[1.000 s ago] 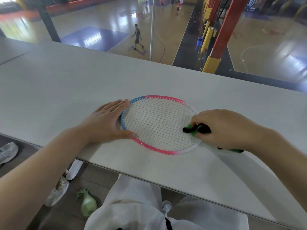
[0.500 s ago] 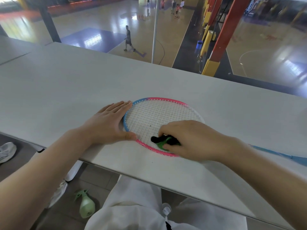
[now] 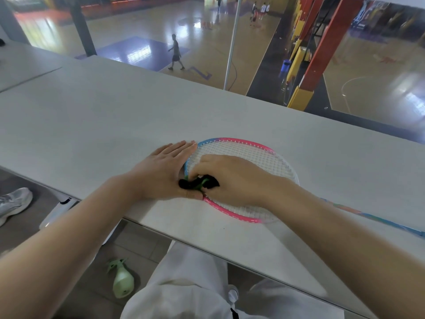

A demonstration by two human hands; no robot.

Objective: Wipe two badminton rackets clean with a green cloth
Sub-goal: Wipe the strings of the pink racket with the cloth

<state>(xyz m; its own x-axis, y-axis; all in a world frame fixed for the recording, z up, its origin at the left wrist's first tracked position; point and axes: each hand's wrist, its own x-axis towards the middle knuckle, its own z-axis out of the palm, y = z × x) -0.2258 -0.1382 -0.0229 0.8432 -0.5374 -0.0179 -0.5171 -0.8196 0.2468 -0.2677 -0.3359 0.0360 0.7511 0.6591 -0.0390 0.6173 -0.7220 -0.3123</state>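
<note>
On the grey table (image 3: 92, 116), at the left side of the racket head, the left hand (image 3: 161, 171) lies flat with its fingers straight and pressed together, touching the blue part of the frame to keep it from sliding. Just beside it is now the right hand (image 3: 232, 180), which a second ago was at the far right side of the strings and has travelled across the whole face to the left edge. Its fingers are curled and pinch the green cloth (image 3: 199, 183), a bunched piece that looks dark with a little green showing, pressed on the strings next to the left thumb. I judge that one full pass over this face is ending. The badminton racket (image 3: 253, 155) lies flat near the table's front edge, with a pink and blue rim, white strings, and its shaft going off to the right. A second racket is not visible.
</note>
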